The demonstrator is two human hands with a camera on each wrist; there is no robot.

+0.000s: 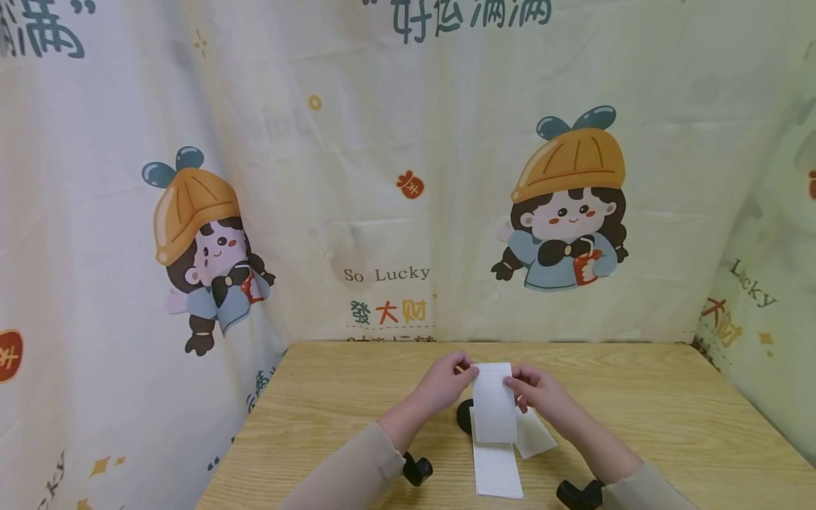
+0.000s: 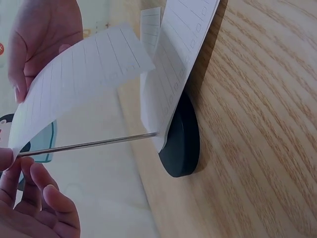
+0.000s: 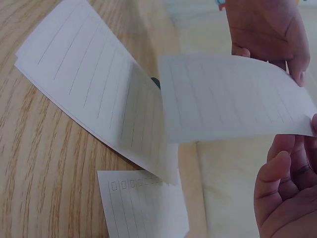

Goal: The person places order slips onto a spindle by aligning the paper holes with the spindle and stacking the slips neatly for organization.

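A lined paper sheet [image 1: 494, 404] with small printed checkboxes hangs between my hands, its free end curving down. My left hand [image 1: 446, 382] pinches its upper left corner between thumb and fingers. At the opposite corner, my right hand [image 1: 538, 393] pinches it, thumb in front. A thin metal spike [image 2: 89, 145] stands on a round black base [image 2: 183, 144], its tip right at the held edge of the sheet. More lined sheets [image 2: 181, 44] sit low on the spike, pierced by it and overlapping the base. One loose-angled sheet [image 3: 143, 203] sticks out to the right.
The wooden table [image 1: 331, 397] ends at a printed cloth backdrop [image 1: 357, 212] behind and at both sides. Black wrist-worn devices [image 1: 417, 469] hang below the sleeves, close over the table.
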